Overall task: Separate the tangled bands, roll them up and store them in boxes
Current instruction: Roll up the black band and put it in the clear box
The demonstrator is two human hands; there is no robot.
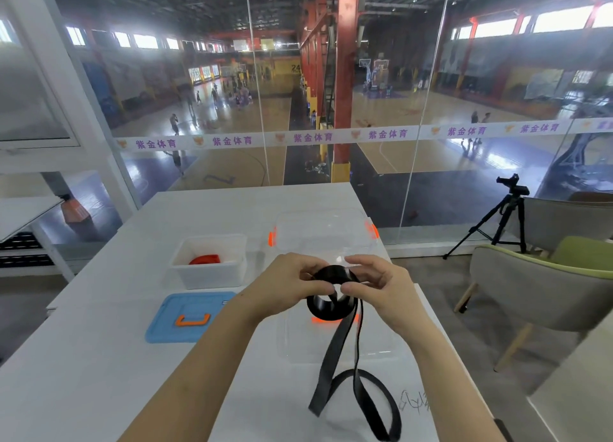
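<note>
A black band (pixel 328 305) is held above the table, partly wound into a loose coil between both hands. My left hand (pixel 292 282) pinches the coil from the left and my right hand (pixel 378 282) pinches it from the right. The band's free length hangs down and loops on the white table (pixel 99 358) near the front edge. A rolled red band (pixel 205 259) lies in the white box (pixel 209 272) at the left. A clear box with orange latches (pixel 326 232) stands behind my hands.
A blue lid with an orange handle (pixel 189 320) lies flat in front of the white box. A clear lid (pixel 335 342) lies under the hanging band. Chairs (pixel 530 295) and a black tripod (pixel 504 222) stand to the right, beyond the table edge. A glass wall is behind.
</note>
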